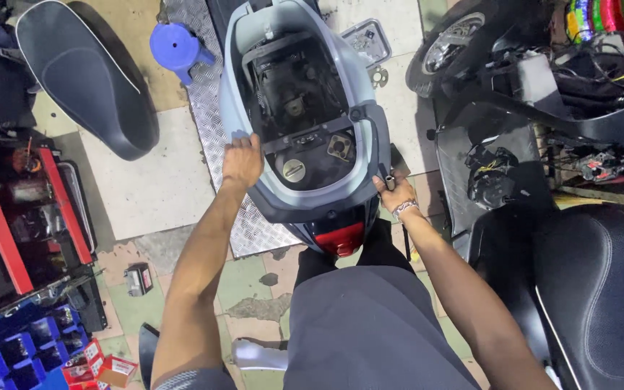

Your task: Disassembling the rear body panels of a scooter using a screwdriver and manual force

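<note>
Head view: you stand behind a grey scooter (305, 108), seat removed. Your left hand (242, 160) grips its left rear edge; your right hand (396, 193), fingers closed on the right edge, steadies it. The detached seat (84, 76) lies left of it.

Both arms stretched forward; left hand (242, 160) and right hand (396, 192) clenched

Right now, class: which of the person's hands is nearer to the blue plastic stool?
Left. The left hand grips the scooter's left rear edge, on the blue plastic stool's side; the right hand holds the opposite edge.
</note>
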